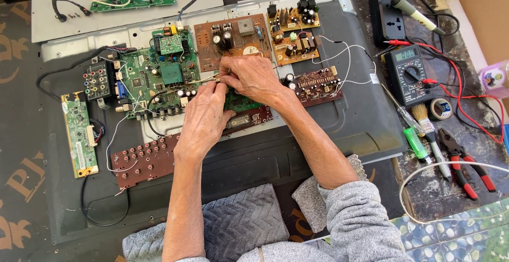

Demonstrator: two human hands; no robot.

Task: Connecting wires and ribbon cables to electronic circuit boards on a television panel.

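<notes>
your left hand [204, 111] and right hand [252, 76] meet over the middle of the opened dark grey flat-screen back panel [350, 113], fingertips of both pressed together in a pinching grip on a small part or wire end just at the edge of the large green main circuit board [156, 76]; the part itself is too small and too hidden by your fingers to name. under your right palm lies a small green board [239, 103], with a narrow brown strip board [248, 120] just below it. judging by how things lie, the set is already opened and its boards are exposed and spread out, several wired together with thin white leads, so the stripping-down is done, while the fine work at the main board's edge is in hand and nothing is closed up yet. outward to the right sit a brown copper-side power board [233, 35] and a smaller brown board with black capacitors [317, 84]; to the left, a long green strip board [79, 135] and a brown button board [143, 160]. on the worktop at the right, untouched, are a black digital multimeter with red leads [411, 74], a soldering iron [408, 6], a small paintbrush [424, 120], a green lighter [416, 143] and red-handled pliers [466, 169].
</notes>
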